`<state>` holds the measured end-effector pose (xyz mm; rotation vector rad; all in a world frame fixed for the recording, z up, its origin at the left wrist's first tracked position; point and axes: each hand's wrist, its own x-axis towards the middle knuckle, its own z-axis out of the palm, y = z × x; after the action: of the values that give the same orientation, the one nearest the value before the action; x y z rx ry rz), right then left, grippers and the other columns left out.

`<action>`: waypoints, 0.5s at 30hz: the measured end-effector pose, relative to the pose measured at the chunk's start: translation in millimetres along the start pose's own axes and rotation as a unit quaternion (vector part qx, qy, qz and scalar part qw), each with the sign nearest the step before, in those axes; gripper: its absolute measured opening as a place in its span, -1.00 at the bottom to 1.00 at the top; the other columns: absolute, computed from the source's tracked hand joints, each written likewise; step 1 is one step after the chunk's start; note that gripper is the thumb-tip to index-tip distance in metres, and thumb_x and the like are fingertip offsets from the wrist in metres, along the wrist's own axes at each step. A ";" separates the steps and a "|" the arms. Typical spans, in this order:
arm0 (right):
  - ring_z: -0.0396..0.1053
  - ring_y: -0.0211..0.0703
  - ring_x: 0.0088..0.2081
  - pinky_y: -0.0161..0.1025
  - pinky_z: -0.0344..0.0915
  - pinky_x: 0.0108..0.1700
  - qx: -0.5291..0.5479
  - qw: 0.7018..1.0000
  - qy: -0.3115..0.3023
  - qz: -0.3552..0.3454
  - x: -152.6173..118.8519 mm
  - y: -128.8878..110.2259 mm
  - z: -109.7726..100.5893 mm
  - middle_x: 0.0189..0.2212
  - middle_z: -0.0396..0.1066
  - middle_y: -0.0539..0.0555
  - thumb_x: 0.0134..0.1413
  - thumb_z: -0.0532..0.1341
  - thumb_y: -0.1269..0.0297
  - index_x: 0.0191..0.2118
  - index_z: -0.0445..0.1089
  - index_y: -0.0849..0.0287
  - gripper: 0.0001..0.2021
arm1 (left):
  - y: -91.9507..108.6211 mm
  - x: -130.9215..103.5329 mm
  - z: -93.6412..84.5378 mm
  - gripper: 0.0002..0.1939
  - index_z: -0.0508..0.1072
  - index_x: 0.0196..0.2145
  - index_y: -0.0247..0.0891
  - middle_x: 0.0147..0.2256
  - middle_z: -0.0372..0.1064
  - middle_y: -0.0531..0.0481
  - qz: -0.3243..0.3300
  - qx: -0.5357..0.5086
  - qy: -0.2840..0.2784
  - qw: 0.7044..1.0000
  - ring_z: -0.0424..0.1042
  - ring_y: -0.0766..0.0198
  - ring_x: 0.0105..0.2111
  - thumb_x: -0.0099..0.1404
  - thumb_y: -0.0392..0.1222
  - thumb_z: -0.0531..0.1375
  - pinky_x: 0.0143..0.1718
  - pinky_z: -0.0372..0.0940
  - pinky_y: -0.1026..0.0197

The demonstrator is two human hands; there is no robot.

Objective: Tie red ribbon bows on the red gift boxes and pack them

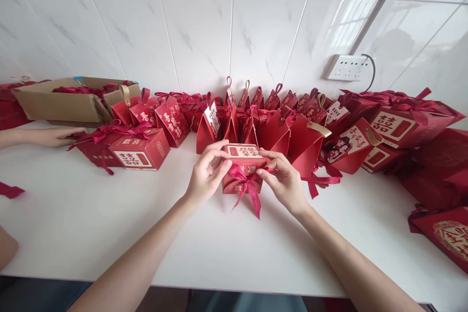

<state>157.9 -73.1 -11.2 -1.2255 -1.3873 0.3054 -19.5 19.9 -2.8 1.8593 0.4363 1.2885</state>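
1. Glossy tiles (pixel 197 34) behind grip; smooth white table (pixel 175 234) beneath.
2. Pinched between left hand (pixel 209 173) and right hand (pixel 282 178): ribbon-tied card box (pixel 241 151).
3. Peaked boxes (pixel 272 134) close behind; open room toward near edge (pixel 183 284).

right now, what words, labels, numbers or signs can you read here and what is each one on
"囍": the red cardboard box at the centre.
"囍": the ribbon-topped red cardboard box on the left.
"歡喜": the top of that same left box.
"囍": the stacked red cardboard box on the right.
Other lettering, as on the peaked red paper bags, is too small, stylised or blurred to read surely.
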 end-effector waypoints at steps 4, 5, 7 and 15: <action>0.34 0.00 0.05 0.00 0.34 0.02 0.002 0.999 0.031 0.022 0.2 -2.2 2.2 -0.05 0.38 0.15 0.07 0.24 0.17 -0.54 0.19 0.12 -0.72 | -2.9 -3.0 -1.4 -0.70 0.30 -0.28 -0.22 0.12 0.17 -0.22 0.019 0.029 -0.040 0.999 0.16 -0.03 0.19 0.15 0.00 0.26 0.00 0.32 -0.01; 0.34 0.00 0.05 -0.01 0.36 0.00 0.003 0.999 0.031 0.022 -0.1 -2.8 2.6 -0.05 0.39 0.15 0.07 0.24 0.17 -0.54 0.19 0.12 -0.72 | -3.7 -3.8 -1.6 -0.68 0.31 -0.27 -0.21 0.13 0.15 -0.23 0.039 0.059 -0.050 0.996 0.15 -0.05 0.18 0.12 -0.02 0.28 0.01 0.32 -0.02; 0.33 -0.01 0.06 -0.05 0.39 -0.04 0.011 0.999 0.028 0.022 -0.7 -3.7 2.9 -0.05 0.39 0.15 0.06 0.25 0.18 -0.54 0.20 0.12 -0.73 | -5.2 -4.7 -1.9 -0.72 0.34 -0.25 -0.20 0.13 0.15 -0.19 0.090 0.127 -0.073 0.985 0.16 -0.04 0.17 0.12 -0.08 0.29 0.06 0.27 -0.04; 0.30 0.00 0.09 -0.04 0.34 0.02 0.052 0.997 0.028 0.042 -0.4 -2.7 1.0 0.00 0.36 0.14 0.04 0.27 0.16 -0.54 0.21 0.13 -0.72 | -7.9 -4.8 -0.5 -0.87 0.31 -0.41 -0.20 0.05 0.24 -0.13 0.108 0.148 -0.028 0.983 0.24 0.07 0.12 0.24 -0.17 0.19 0.02 0.30 0.01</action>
<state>155.6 -74.0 -9.6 -1.1993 -1.2589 0.3947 -20.7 21.7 -11.9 2.2370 0.4229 1.3673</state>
